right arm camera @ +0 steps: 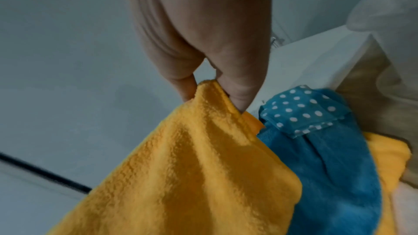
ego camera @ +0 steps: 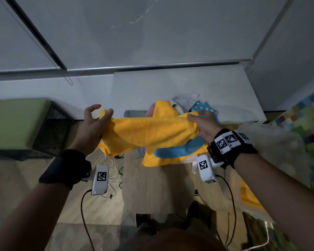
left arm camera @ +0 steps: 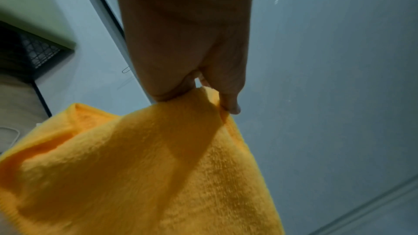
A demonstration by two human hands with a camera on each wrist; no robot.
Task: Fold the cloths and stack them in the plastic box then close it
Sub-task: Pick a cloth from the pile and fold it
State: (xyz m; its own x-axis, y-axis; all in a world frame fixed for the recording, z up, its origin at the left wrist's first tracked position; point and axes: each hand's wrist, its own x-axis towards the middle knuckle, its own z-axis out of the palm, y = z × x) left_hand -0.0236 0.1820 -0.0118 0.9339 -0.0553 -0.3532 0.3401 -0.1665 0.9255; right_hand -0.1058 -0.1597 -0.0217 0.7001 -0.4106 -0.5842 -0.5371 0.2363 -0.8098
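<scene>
A yellow fleecy cloth (ego camera: 149, 131) hangs stretched in the air between my two hands. My left hand (ego camera: 98, 116) pinches one corner of it (left arm camera: 203, 96) between thumb and fingers. My right hand (ego camera: 198, 120) pinches the opposite corner (right arm camera: 210, 92). Below and behind lies a pile of cloths: a blue one (ego camera: 178, 150) with a blue polka-dot piece (right arm camera: 300, 108), another yellow one (right arm camera: 384, 153), a pink one (ego camera: 151, 110) and a white one (ego camera: 187, 99). The clear plastic box (ego camera: 272, 151) stands at the right, holding a yellow cloth (ego camera: 250, 198).
The pile lies on a light wooden table (ego camera: 152, 187) against a white board (ego camera: 179, 84). A green cushioned seat on a black mesh frame (ego camera: 16, 124) stands at the left. Cables (ego camera: 114, 165) lie on the wooden floor. A colourful checkered surface (ego camera: 308, 115) is at far right.
</scene>
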